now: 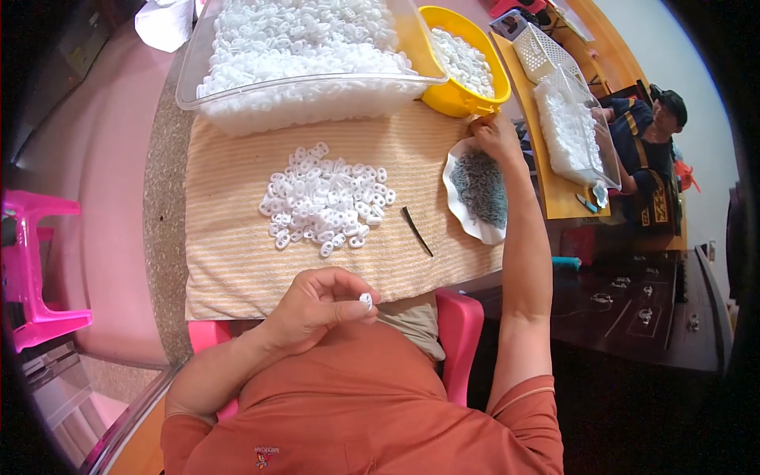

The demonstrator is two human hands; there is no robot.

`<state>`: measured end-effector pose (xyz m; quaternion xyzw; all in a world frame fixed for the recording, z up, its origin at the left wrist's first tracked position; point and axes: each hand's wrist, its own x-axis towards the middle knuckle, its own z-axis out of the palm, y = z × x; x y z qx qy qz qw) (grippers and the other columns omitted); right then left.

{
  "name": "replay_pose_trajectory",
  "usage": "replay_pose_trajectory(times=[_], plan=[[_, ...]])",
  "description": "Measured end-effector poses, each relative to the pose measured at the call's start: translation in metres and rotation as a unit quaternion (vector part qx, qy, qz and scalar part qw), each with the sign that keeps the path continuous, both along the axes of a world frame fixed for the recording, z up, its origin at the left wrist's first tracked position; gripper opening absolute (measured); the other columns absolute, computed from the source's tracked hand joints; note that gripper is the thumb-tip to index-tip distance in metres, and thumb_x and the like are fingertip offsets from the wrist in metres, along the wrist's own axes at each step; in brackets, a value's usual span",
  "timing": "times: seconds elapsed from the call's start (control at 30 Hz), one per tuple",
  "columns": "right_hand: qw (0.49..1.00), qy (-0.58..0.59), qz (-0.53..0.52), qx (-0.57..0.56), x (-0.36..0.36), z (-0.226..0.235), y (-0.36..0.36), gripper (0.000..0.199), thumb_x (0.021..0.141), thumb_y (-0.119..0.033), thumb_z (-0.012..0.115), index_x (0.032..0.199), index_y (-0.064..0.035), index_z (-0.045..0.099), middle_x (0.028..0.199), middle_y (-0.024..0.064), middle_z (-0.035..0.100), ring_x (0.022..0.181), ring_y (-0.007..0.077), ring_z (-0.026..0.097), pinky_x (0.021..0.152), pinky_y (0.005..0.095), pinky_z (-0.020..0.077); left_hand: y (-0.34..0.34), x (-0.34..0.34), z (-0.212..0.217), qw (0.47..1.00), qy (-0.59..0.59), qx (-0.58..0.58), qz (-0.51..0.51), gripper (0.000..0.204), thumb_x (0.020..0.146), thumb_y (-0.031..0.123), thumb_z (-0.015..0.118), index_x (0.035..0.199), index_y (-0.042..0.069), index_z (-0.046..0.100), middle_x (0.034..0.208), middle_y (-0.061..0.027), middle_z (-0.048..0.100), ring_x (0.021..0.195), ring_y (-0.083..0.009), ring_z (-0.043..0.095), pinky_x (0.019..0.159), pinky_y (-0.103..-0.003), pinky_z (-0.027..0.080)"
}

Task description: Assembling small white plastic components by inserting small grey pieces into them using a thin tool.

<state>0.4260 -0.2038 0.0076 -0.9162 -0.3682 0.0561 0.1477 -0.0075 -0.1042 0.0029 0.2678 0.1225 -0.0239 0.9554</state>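
White piece: a small white piece (366,301) is pinched at the fingertips of the left hand (313,309), nearer the body than the loose pile.
Piece's long axis: it appears to be stood roughly upright, tipped slightly, crosswise to the index finger; the facing of its holes cannot be made out.
Left fingers: thumb and index are pressed together on the piece, and the other fingers are curled beneath.
Right fingers: those of the right hand (497,141) are drawn close together, pointed away from the body; whether anything is gripped cannot be told.
Dish: a white scalloped dish (453,192) filled with dark grey bits (480,186) is partly covered by the right hand and forearm.
Yellow basin: white items are held in a yellow basin (443,98), its rim just beyond the right fingertips.
Pile: two-holed white pieces (324,198) are heaped beyond the left fingers, their long axes turned every way.
Black strip: a thin black strip (417,231) is laid between both hands, its near end slanted rightward.
Clear bin: more white pieces are contained in a clear bin (317,101) beyond the pile.
Counter: a striped cloth (226,214) is spread over the counter beneath the pile.
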Motion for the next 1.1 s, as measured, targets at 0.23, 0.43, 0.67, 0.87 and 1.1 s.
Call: replay_pose_trajectory(times=[0.23,0.43,0.67,0.87,1.1], plan=[[0.998,-0.036,-0.043,0.006,-0.007,0.002,0.016,0.025,0.075,-0.015,0.059,0.093,-0.0008,0.069,0.087,0.0173,0.069,0.08,0.0311,0.067,0.072,0.0365,0.0514,-0.001,-0.002,0.0,1.0,0.005,0.007,0.002,0.019,0.083,0.0,0.068,0.102,-0.002,0.064,0.099,-0.0113,0.068,0.085,-0.0155,0.065,0.08,-0.028,0.053],[0.996,-0.031,-0.082,0.0,0.001,0.001,0.019,0.039,0.08,-0.027,0.063,0.113,-0.0063,0.062,0.11,0.0214,0.064,0.105,0.0367,0.06,0.086,0.0427,0.0492,-0.001,0.0,0.001,1.0,0.009,0.018,-0.002,0.02,0.082,0.001,0.069,0.101,-0.002,0.063,0.098,-0.0123,0.067,0.085,-0.017,0.066,0.08,-0.03,0.054],[0.99,-0.043,-0.135,-0.004,-0.01,0.011,0.026,0.043,0.066,-0.019,0.073,0.106,-0.0053,0.066,0.103,0.0162,0.069,0.098,0.03,0.065,0.081,0.0366,0.0521,-0.001,-0.002,0.002,0.999,0.011,0.03,0.006,0.02,0.081,0.002,0.07,0.1,-0.003,0.063,0.097,-0.013,0.066,0.084,-0.018,0.066,0.079,-0.031,0.055],[0.982,-0.003,-0.186,-0.03,-0.019,0.02,0.032,0.049,0.064,-0.019,0.075,0.11,-0.0084,0.066,0.108,0.0138,0.068,0.103,0.0291,0.064,0.086,0.0374,0.0504,-0.003,-0.002,0.002,0.999,0.013,0.044,0.001,0.02,0.081,0.002,0.07,0.099,-0.002,0.063,0.096,-0.0124,0.067,0.082,-0.0175,0.066,0.077,-0.03,0.055],[0.965,-0.023,-0.254,-0.062,-0.03,0.029,0.04,0.047,0.062,-0.018,0.075,0.108,-0.0081,0.067,0.108,0.014,0.068,0.103,0.0299,0.064,0.086,0.0384,0.0499,-0.006,-0.004,0.004,0.998,0.008,0.056,0.0,0.017,0.082,0.0,0.069,0.098,-0.002,0.064,0.095,-0.0119,0.067,0.082,-0.017,0.066,0.076,-0.03,0.055]])
